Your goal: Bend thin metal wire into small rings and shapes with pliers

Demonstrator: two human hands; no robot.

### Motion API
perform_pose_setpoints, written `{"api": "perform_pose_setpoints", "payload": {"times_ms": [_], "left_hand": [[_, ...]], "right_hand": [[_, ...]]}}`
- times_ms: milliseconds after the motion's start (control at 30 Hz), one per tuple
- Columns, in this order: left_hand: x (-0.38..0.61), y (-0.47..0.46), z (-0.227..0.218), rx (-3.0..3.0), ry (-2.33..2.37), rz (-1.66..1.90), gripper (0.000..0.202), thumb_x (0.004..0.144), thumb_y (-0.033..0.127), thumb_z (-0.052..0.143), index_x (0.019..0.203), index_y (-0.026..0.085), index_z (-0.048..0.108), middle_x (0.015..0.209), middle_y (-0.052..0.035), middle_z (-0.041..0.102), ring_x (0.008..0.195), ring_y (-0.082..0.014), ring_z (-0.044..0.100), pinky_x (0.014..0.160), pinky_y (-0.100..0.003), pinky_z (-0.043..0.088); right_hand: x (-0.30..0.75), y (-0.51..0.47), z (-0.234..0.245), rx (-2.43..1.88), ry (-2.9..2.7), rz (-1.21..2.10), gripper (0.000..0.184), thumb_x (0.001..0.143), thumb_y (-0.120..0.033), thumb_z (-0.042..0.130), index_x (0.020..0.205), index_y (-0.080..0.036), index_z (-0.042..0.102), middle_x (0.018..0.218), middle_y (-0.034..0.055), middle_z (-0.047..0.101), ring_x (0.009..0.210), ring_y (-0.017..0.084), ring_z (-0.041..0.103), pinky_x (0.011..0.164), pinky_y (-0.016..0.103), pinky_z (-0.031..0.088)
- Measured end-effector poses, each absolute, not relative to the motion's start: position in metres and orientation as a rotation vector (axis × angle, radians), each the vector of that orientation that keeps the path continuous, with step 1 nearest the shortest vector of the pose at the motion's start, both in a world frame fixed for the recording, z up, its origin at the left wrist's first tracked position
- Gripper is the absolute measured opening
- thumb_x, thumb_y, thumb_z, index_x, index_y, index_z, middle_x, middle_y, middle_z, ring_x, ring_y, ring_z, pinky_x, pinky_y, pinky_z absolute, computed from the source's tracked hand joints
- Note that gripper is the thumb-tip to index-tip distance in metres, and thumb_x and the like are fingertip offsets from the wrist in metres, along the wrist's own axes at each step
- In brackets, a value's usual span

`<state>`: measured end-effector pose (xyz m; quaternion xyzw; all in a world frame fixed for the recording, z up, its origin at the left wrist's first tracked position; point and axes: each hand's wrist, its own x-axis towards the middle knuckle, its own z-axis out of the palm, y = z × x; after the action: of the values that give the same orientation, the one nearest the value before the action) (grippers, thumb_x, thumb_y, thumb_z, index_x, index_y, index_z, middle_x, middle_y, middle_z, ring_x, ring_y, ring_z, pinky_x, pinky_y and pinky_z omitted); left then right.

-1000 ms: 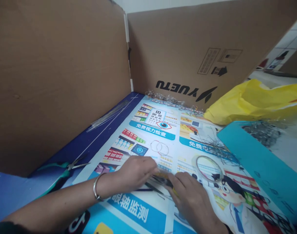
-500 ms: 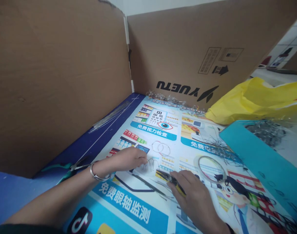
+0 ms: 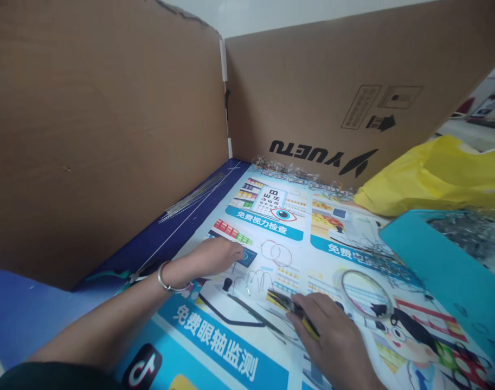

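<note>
My right hand (image 3: 332, 330) is wrapped round a pair of pliers (image 3: 293, 309) with dark jaws and yellow on the handles. The jaws point left over the printed poster (image 3: 300, 352). Ahead and to the left of them, my left hand (image 3: 218, 255) is closed, its fingertips pinched together. A thin bent wire (image 3: 260, 279) with several arches runs from near those fingertips toward the pliers. The exact grip on it is partly hidden. Two overlapping thin wire rings (image 3: 276, 253) lie just beyond, and a larger coil of wire (image 3: 367, 292) rests right of the pliers.
Cardboard walls (image 3: 109, 124) stand at the left and back. Teal-handled pliers or cutters (image 3: 127, 276) lie by my left forearm. Straight wires (image 3: 196, 197) lie along the left wall. At right are a blue tray (image 3: 418, 244) with tangled wire pieces and a yellow bag (image 3: 430, 179).
The whole view has shifted slightly. My left hand has moved up and away from the pliers, and more of the arched wire shows between the hands. My right hand still holds the pliers.
</note>
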<state>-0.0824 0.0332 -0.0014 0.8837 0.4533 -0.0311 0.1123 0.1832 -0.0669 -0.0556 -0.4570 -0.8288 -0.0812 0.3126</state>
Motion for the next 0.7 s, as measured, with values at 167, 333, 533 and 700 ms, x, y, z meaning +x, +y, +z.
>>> {"api": "perform_pose_setpoints", "payload": {"times_ms": [167,333,533,700], "left_hand": [[-0.093,0.04,0.001,2.541,1.486,-0.081,0.027,0.09,0.03,0.038,0.08,0.019,0.061,0.075,-0.0059,0.066,0.069,-0.02,0.06,0.055,-0.026,0.032],[-0.097,0.041,0.007,2.499,1.484,0.039,0.022,0.087,0.023,0.04,0.078,0.019,0.059,0.081,-0.0038,0.067,0.074,-0.0173,0.06,0.06,-0.026,0.035],[-0.098,0.041,0.01,2.534,1.471,-0.034,0.02,0.082,0.018,0.042,0.073,0.018,0.06,0.08,-0.0044,0.067,0.073,-0.0178,0.06,0.056,-0.026,0.033],[-0.095,0.039,0.008,2.544,1.499,-0.201,0.02,0.078,0.017,0.044,0.07,0.018,0.063,0.073,-0.0076,0.068,0.068,-0.0213,0.061,0.055,-0.027,0.036]], "right_hand": [[0.184,-0.066,-0.056,-1.209,-2.186,-0.206,0.022,0.091,-0.033,0.046,0.1,-0.019,0.06,0.084,0.007,0.063,0.076,0.018,0.061,0.066,0.03,0.05],[0.184,-0.065,-0.056,-1.201,-2.185,-0.219,0.021,0.091,-0.033,0.047,0.098,-0.019,0.061,0.084,0.0069,0.063,0.075,0.019,0.061,0.065,0.03,0.05],[0.186,-0.066,-0.058,-1.198,-2.206,-0.224,0.022,0.091,-0.033,0.047,0.1,-0.019,0.06,0.084,0.0069,0.063,0.075,0.019,0.061,0.065,0.031,0.051],[0.186,-0.066,-0.06,-1.219,-2.21,-0.221,0.022,0.09,-0.034,0.047,0.1,-0.02,0.061,0.085,0.007,0.063,0.076,0.019,0.062,0.065,0.03,0.05]]}}
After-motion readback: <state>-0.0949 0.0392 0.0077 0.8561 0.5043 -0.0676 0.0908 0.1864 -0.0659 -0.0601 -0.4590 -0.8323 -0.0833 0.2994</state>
